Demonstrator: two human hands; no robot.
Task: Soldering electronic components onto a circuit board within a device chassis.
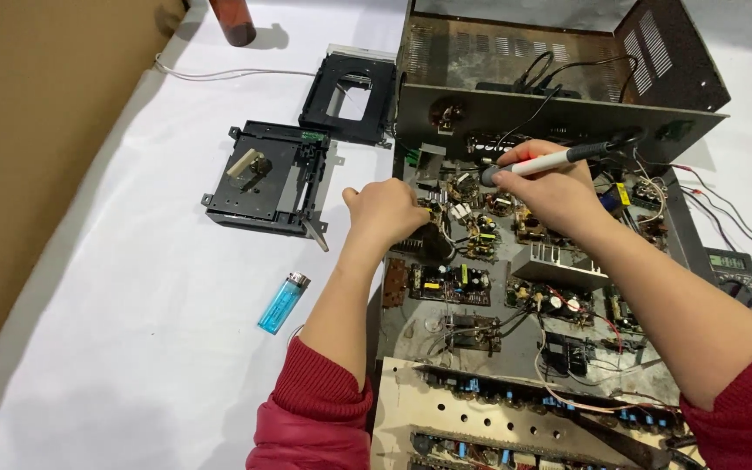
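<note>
- Head view: my right hand (pixel 550 193) is closed around a grey-handled soldering iron (pixel 559 160), held like a pen, its tip pointing left over the circuit boards (pixel 480 228) inside the opened metal chassis (pixel 559 113).
- My left hand (pixel 386 211) is curled narrow, fingertips pinching at a small part on the boards' left edge; what it grips I cannot tell.
- On the white table (pixel 132 348), left of the chassis, lie a blue lighter (pixel 284 302) and two black drive mechanisms (pixel 269 177), well apart from my hands.
- A multimeter (pixel 737 274) sits at the right edge.
</note>
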